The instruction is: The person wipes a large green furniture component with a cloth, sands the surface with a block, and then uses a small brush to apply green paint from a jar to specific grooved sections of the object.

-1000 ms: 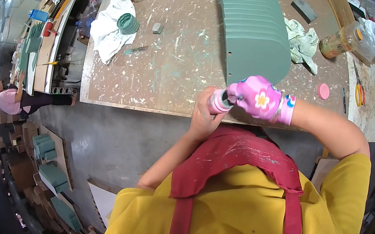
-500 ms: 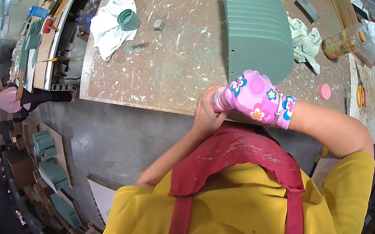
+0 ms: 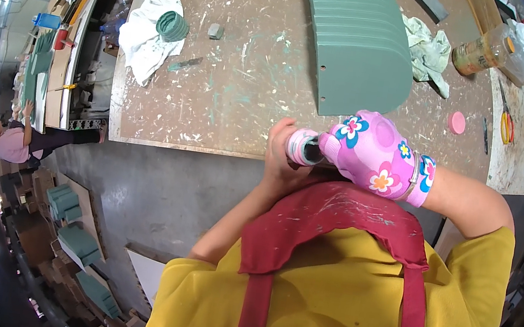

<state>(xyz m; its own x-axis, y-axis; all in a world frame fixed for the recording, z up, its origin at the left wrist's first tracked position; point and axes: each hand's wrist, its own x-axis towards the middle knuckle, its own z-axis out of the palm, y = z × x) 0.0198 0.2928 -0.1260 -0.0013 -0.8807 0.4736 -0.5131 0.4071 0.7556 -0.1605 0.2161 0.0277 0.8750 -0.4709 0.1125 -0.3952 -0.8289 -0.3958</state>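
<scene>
My bare left hand (image 3: 281, 156) is wrapped round a small jar (image 3: 295, 143) at the table's front edge. The jar is tipped, its open mouth facing right and dark inside. My right hand (image 3: 379, 154), in a pink flowered glove, is closed with its fingertips at the jar's mouth; whatever it pinches is hidden. Just beyond lies a long row of overlapping green panels (image 3: 364, 88) with rounded ends. A pink round lid (image 3: 457, 122) rests on the table (image 3: 230, 106), to the right of the glove.
At left, a white cloth (image 3: 143, 49) lies under a green ribbed cup (image 3: 172, 26), near a grey block (image 3: 215, 31) and a paint-stained scraper (image 3: 186, 64). At right are a crumpled rag (image 3: 425, 53), a plastic bottle (image 3: 478, 56) and scissors (image 3: 507, 123). A co-worker (image 3: 14, 137) is at another bench far left.
My right hand has drawn back to the right from the jar, so the open mouth now shows. Before, the glove covered it. My left hand still grips the jar.
</scene>
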